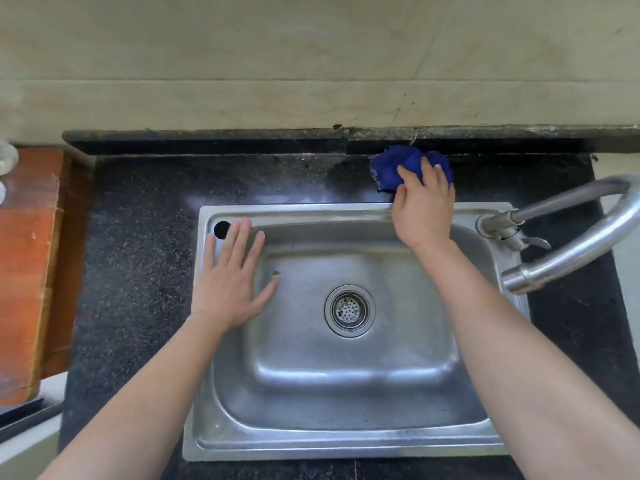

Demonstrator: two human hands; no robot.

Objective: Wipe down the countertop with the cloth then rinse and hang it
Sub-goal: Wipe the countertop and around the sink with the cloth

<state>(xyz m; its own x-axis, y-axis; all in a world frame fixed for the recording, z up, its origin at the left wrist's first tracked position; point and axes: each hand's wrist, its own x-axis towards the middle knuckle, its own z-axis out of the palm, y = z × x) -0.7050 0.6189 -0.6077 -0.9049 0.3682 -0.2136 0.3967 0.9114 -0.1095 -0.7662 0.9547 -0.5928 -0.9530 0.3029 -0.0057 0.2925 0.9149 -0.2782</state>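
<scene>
The blue cloth (391, 169) is gripped by the right hand (424, 209) on the countertop (138, 237) strip behind the sink (311, 208) (toward its right end). The left hand (230, 275) is laid flat, fingers straight, on the sink's left rim.

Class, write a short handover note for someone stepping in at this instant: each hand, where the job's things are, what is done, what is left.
Left hand: open, flat fingers resting on the left side of the sink.
Right hand: holds the bunched blue cloth down on the countertop strip behind the sink, close to the back ledge.
Faucet: at the sink's right, no water seen running.
Done: wiping is under way; how much is already wiped cannot be told.
Left: the rest of the countertop, then rinse the cloth and hang it. No hanging spot is in view.
</scene>
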